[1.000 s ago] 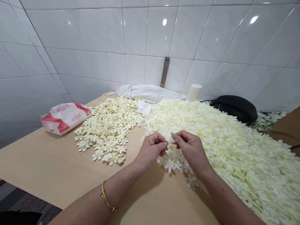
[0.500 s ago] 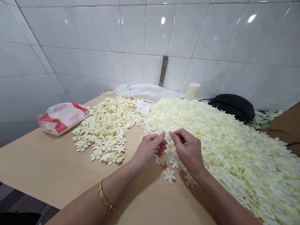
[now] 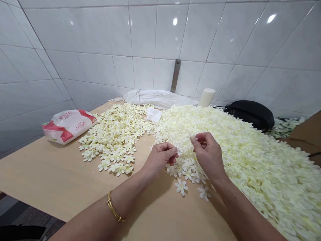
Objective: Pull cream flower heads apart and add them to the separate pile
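My left hand, with a gold bangle on its wrist, is closed in a pinch over the table. To its right, my right hand also pinches thumb and forefinger together above the near side of a large pile of white artificial flowers. The hands are a short gap apart. Something pale may be at each pinch, but it blends into the flowers behind and I cannot make it out. Below the hands lie two loose white flowers, one nearer the left and one by my right wrist.
A smaller spread of cream flowers lies left of my hands, beside a red and white tissue pack. Behind are a white paper piece, a white cloth or sack, a pale cylinder and a black case near the tiled wall.
My right hand has moved up and to the right, away from my left hand, widening the gap between them. My left hand has sunk slightly; both still pinch.
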Demonstrator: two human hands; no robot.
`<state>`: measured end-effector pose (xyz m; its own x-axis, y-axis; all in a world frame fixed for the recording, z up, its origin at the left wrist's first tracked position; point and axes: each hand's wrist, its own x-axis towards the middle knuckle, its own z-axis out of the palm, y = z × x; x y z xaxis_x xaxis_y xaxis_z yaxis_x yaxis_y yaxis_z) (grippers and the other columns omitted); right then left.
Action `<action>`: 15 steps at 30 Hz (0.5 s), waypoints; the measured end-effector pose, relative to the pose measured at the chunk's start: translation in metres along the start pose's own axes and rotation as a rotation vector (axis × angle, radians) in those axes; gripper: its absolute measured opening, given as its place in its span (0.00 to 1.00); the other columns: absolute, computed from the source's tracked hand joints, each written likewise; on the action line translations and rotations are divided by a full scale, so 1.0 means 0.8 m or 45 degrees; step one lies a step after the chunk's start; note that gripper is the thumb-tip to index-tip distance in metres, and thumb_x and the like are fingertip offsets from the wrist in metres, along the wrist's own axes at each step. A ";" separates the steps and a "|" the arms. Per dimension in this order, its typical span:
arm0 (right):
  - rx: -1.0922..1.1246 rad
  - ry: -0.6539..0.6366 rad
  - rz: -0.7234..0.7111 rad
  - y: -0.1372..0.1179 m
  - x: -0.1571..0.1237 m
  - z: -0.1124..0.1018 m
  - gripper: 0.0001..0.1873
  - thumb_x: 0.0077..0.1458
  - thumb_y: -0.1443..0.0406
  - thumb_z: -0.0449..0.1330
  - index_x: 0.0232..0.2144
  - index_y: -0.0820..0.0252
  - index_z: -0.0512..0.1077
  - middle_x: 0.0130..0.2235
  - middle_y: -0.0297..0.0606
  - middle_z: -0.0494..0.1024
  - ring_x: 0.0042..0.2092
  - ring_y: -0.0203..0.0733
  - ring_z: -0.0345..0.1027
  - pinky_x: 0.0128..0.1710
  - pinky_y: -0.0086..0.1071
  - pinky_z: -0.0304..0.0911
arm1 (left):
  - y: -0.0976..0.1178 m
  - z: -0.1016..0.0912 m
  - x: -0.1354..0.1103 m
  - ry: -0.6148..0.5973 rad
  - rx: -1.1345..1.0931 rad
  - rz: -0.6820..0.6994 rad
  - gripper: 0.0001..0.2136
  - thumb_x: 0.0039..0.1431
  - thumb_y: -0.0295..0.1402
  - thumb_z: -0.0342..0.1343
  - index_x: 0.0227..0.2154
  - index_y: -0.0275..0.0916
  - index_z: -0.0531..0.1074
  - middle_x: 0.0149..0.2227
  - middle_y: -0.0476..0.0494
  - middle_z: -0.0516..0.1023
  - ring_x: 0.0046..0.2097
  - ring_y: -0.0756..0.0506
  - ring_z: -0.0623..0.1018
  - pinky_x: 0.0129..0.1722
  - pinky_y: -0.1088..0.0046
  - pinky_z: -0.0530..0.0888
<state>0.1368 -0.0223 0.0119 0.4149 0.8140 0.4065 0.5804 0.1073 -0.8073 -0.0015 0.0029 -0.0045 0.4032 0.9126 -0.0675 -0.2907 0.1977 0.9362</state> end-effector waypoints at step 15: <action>-0.381 -1.053 -0.240 -0.035 -0.001 -0.038 0.21 0.48 0.58 0.56 0.12 0.60 0.55 0.14 0.26 0.52 0.18 0.28 0.45 0.18 0.26 0.43 | 0.002 -0.011 0.007 0.234 0.436 0.335 0.07 0.43 0.32 0.58 0.23 0.36 0.67 0.14 0.57 0.62 0.17 0.56 0.61 0.17 0.80 0.58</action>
<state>0.1413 -0.0434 0.0470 -0.2758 0.9611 -0.0106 0.7942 0.2217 -0.5658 -0.0070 0.0114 -0.0065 0.1851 0.9702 0.1562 -0.0468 -0.1501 0.9876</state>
